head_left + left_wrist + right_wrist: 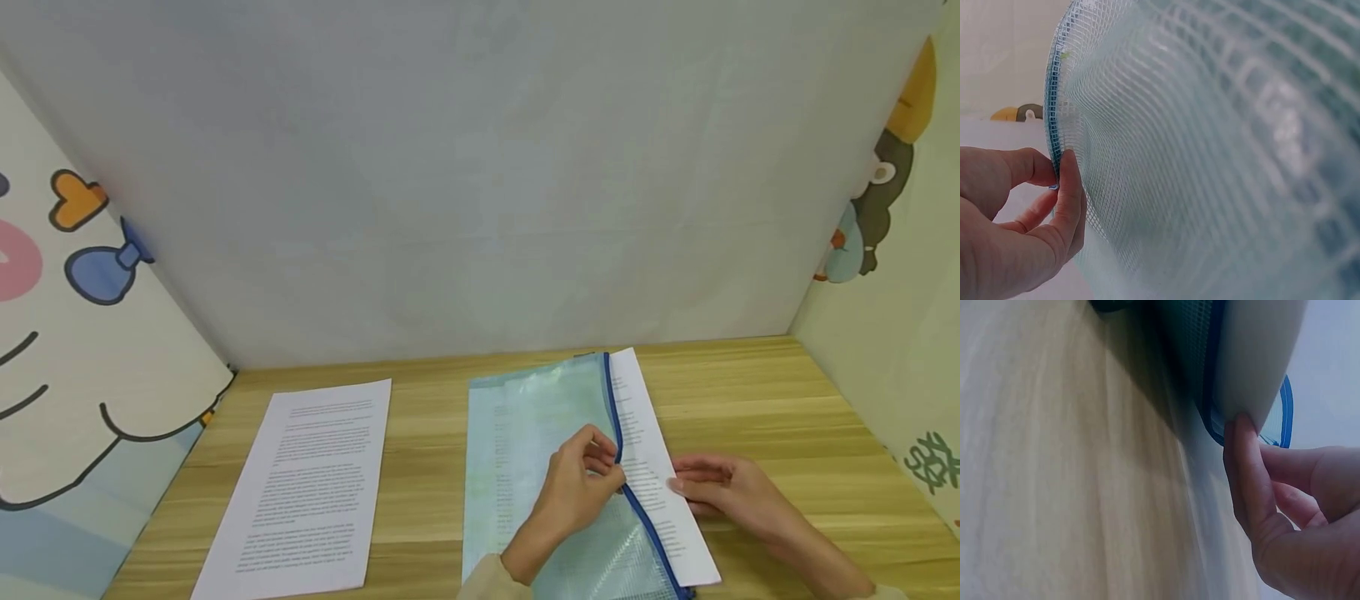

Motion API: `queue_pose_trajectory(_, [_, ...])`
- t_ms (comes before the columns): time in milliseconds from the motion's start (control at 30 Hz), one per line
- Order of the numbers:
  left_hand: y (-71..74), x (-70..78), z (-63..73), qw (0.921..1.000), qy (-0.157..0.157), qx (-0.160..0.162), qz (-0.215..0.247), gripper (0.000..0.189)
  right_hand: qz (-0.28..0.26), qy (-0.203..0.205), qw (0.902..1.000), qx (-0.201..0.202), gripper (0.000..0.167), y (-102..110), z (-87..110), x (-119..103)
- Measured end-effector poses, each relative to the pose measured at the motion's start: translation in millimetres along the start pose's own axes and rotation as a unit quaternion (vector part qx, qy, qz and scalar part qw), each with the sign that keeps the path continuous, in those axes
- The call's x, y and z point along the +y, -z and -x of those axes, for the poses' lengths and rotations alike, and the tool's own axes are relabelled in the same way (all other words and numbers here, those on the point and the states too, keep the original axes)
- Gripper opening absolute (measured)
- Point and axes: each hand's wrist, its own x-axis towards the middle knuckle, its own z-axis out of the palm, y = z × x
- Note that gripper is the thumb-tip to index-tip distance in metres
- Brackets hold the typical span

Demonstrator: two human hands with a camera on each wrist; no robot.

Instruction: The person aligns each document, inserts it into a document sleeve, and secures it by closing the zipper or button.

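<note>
Head view: The pouch [536,408] lies right of lower centre on the surface [423,475]. Its blue zip [611,400] runs along its right side, bowed near the middle. A strip of printed paper [647,442] shows beyond the zip; the rest goes in behind the pouch's front sheet. The strip's long axis runs from top to bottom of the frame, lower end leaning right, roughly alongside the zip. My left hand [576,483] pinches the zip side at about mid-length. My right hand [735,496] holds the paper's outer long edge, thumb on its printed face. So the paper lies left of my right hand, the nearer one to that edge, and the pouch's body lies further left again. A second page [300,492] lies at lower left, well apart from both hands.

Left wrist view: Thumb and fingers, at left of the frame, grip the zip side; the mesh bulges across the right half.

Right wrist view: Fingers and thumb, at lower right, pinch the paper's edge. The paper stands between two blue-edged sides, so I judge the mouth is parted around it.
</note>
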Motion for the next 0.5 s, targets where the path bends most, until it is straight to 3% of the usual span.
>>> queue_pose_trajectory(500, [0.0, 0.0, -0.9, 1.0000, -0.008, -0.002, 0.004, 0.017, 0.000, 0.004, 0.9997, -0.026, 0.050, -11.9, -8.5, -4.6])
